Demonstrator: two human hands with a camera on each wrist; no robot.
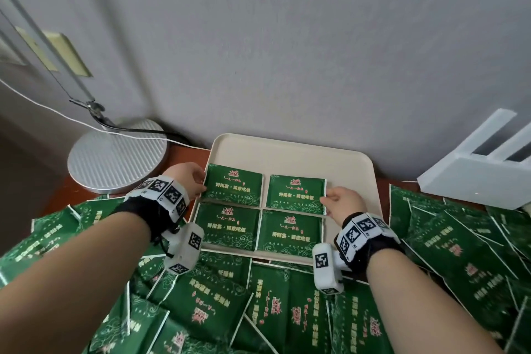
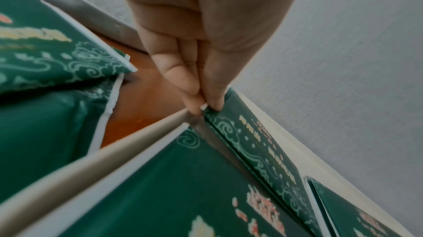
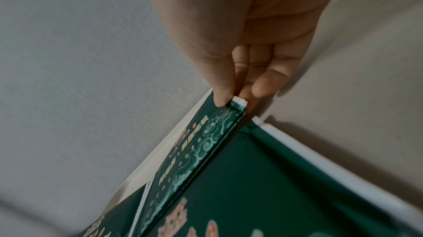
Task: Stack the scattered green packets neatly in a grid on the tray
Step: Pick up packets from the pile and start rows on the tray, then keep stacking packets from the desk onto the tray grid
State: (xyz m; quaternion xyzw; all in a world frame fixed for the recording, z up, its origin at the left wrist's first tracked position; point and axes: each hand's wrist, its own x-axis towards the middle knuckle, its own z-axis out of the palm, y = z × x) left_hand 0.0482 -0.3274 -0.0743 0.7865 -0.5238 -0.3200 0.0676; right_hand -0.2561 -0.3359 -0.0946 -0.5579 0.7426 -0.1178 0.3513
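Packets, 4 green ones, lie in a 2-by-2 grid on the cream tray point(image 1: 290, 149) between the hands. Left hand point(image 1: 188, 179) pinches the outer edge of the far-left packet point(image 1: 234, 185); right hand point(image 1: 343, 201) pinches the outer edge of the far-right packet point(image 1: 296, 191). Loose packets point(image 1: 218, 293) lie scattered beneath both forearms.

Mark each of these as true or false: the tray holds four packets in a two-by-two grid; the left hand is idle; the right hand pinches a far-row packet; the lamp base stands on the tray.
1. The tray holds four packets in a two-by-two grid. True.
2. The left hand is idle. False: it pinches the far-left packet.
3. The right hand pinches the far-right packet. True.
4. The lamp base stands on the tray. False: it stands beside it.
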